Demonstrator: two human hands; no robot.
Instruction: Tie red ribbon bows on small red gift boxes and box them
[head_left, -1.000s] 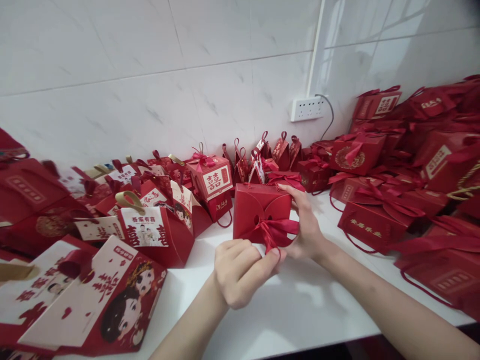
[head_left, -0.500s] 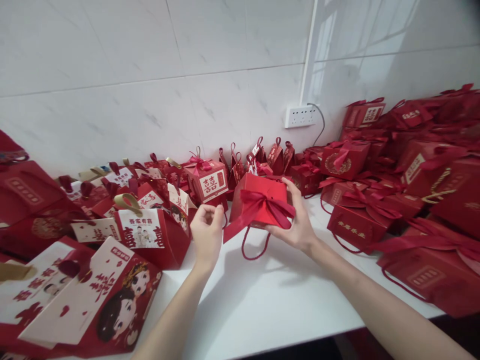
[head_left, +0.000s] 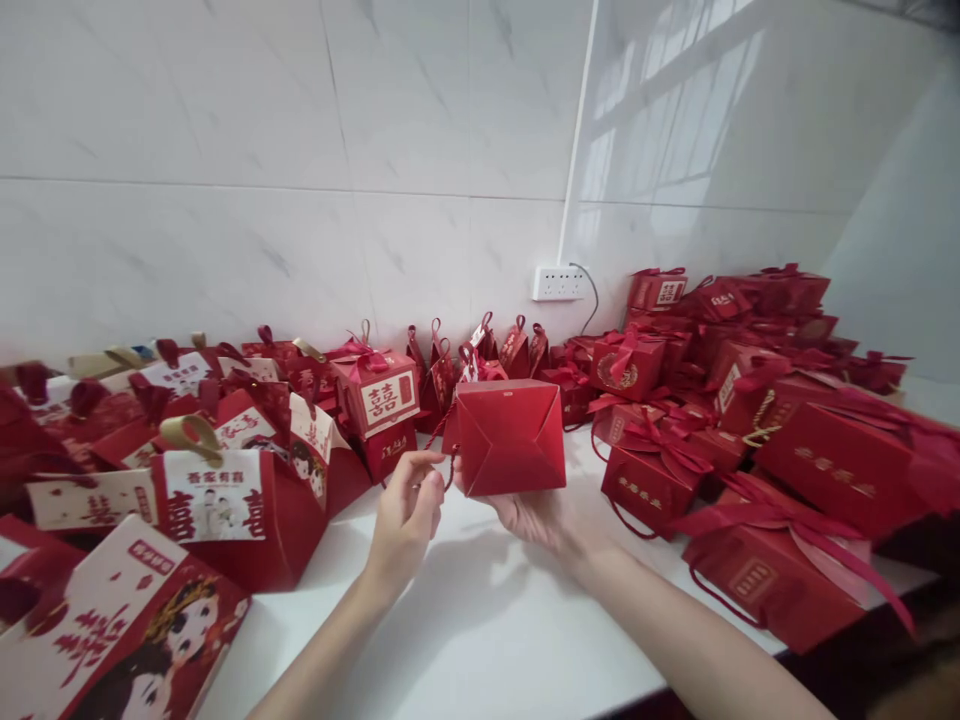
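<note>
Left hand first: fingers loosely curled, thumb close to the index, right at the twisted cord; I can't tell if they grip it or only sit beside it. Right hand is clear enough: I have it grasping the red box from below, palm up, most fingers hidden behind. So the box sits on top of the right palm, just right of the left fingertips, base toward my camera, and looks lifted off the white table, shadow beneath. Progress, my judgement: box formed, base panels folded shut; opposite face is turned away, so I can't say what, if anything, is left there. Going outward, behind the left hand stands a box with a white label; nearer the left edge, a cartoon-printed box and a gold-looped bag. On the right I get ribboned boxes in a stacked pile. Behind everything, 1 wall socket with a dark cable, on the tiled wall.
</note>
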